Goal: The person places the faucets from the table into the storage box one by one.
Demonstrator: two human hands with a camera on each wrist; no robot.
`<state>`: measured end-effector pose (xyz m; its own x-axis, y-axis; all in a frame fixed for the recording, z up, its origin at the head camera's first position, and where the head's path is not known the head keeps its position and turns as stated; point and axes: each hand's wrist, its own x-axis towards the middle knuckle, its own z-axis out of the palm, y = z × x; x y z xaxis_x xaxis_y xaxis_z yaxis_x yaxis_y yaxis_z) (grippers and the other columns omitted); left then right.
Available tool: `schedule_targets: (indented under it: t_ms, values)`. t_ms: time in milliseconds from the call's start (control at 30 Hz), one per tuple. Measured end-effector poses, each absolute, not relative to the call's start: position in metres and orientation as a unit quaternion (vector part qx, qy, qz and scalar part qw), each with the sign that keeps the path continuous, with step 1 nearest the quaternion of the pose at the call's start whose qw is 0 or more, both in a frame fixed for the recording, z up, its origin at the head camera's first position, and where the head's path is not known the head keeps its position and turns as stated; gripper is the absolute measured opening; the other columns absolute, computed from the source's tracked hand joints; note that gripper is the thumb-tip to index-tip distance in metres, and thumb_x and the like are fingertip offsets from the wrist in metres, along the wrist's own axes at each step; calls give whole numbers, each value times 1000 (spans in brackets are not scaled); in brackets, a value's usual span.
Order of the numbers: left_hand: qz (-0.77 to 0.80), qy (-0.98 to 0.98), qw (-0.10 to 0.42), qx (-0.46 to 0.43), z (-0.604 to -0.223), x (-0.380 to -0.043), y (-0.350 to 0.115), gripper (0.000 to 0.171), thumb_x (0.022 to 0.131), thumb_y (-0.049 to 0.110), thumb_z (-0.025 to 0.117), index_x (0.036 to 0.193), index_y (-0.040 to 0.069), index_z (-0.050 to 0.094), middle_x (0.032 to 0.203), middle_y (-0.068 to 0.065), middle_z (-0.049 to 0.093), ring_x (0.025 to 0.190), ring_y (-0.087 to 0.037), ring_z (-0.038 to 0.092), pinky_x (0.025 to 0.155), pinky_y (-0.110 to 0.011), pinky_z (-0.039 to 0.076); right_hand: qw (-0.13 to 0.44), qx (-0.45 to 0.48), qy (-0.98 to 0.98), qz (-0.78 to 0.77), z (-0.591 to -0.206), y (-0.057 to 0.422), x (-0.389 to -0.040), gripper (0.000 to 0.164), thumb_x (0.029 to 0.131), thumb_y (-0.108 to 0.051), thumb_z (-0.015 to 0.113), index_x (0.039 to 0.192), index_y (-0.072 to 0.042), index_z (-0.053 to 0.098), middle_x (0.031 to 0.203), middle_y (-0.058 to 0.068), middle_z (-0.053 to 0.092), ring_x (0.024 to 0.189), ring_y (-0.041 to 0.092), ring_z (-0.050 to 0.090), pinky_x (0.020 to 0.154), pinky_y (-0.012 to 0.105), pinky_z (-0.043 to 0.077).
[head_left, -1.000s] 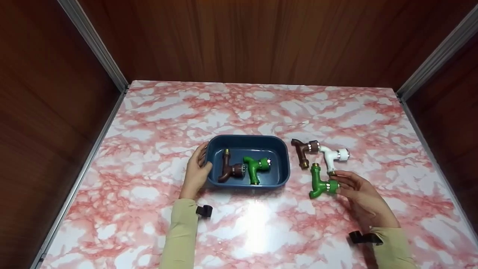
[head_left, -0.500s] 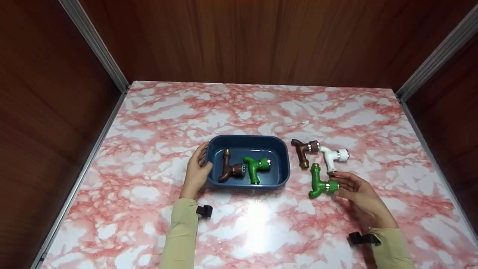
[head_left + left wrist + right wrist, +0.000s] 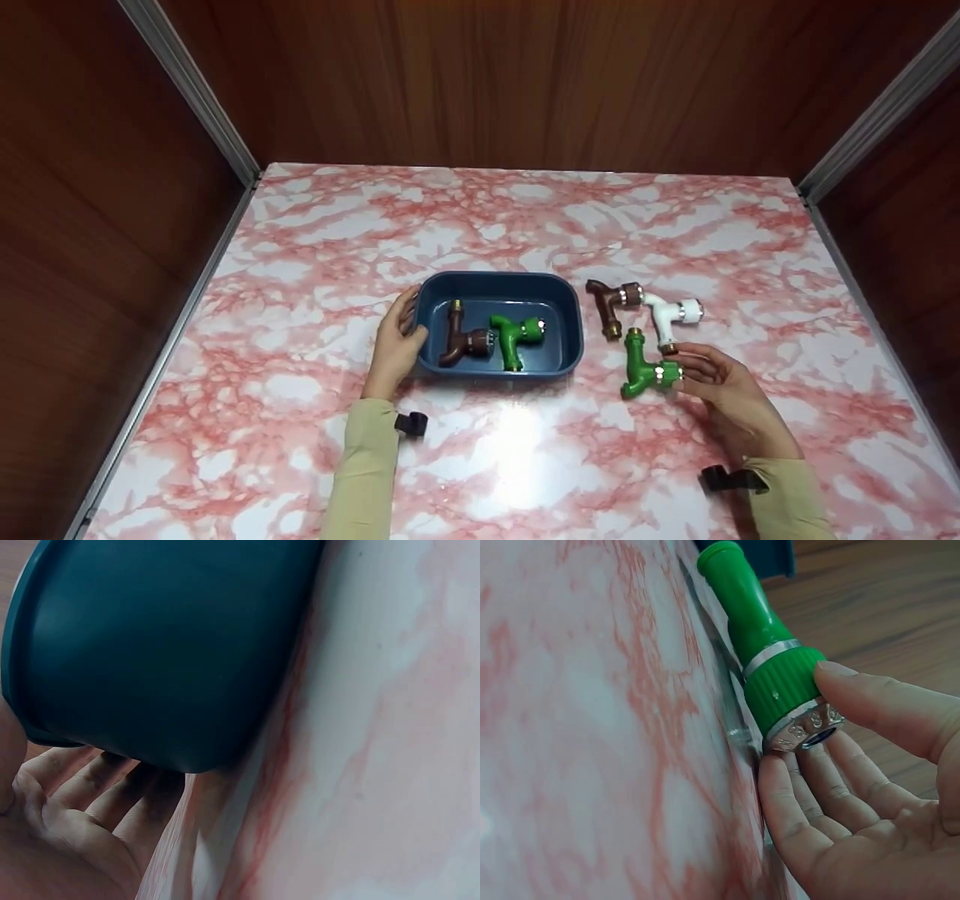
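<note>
A dark blue plastic bin [image 3: 555,360] stands mid-table in the head view. Inside it lie a brown tap [image 3: 454,334] and a green tap [image 3: 510,341]. My left hand [image 3: 394,349] grips the bin's left end, thumb over the rim and fingers along the outer wall. To the right, my right hand [image 3: 727,394] pinches the knob of another green tap [image 3: 637,367] between thumb and fingers. In the right wrist view the thumb presses the ribbed green knob [image 3: 784,686], with the fingertips at its silver end cap. The bin's outer wall [image 3: 165,652] fills the left wrist view.
Behind the right-hand green tap lie a second brown tap [image 3: 606,307] and a white tap [image 3: 664,319], close together. The pink-and-white marbled table [image 3: 300,225] meets dark wooden panels [image 3: 525,90] at the back and sides.
</note>
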<state>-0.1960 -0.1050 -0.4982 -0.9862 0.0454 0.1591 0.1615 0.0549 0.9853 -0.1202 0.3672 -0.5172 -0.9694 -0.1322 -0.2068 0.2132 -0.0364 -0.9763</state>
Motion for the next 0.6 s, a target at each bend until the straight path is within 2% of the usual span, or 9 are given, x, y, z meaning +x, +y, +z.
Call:
schedule_targets:
  t_ms: [200, 367, 600]
  values:
    - [-682, -728, 33, -69, -499, -196, -106, 62, 83, -17, 45, 143, -5, 39, 141, -23, 43, 131, -31, 40, 108, -40, 32, 115, 15, 671, -733, -519, 370, -119, 65, 84, 9, 65, 141, 7, 34, 137, 21, 48, 114, 17, 56, 87, 29, 52]
    - [-679, -730, 29, -69, -499, -197, -106, 62, 83, -16, 45, 143, -3, 38, 142, -23, 42, 131, -31, 39, 108, -39, 32, 127, 18, 662, -739, -519, 371, -117, 65, 85, 9, 63, 142, 8, 32, 139, 22, 44, 118, 17, 53, 91, 31, 49]
    - [-684, -725, 33, -72, -500, -197, -106, 62, 82, -17, 45, 142, -7, 38, 141, -24, 42, 130, -32, 40, 108, -40, 32, 150, 79, 671, -722, -517, 371, -117, 69, 85, -4, 70, 144, -1, 35, 141, 15, 42, 111, 15, 56, 86, 29, 51]
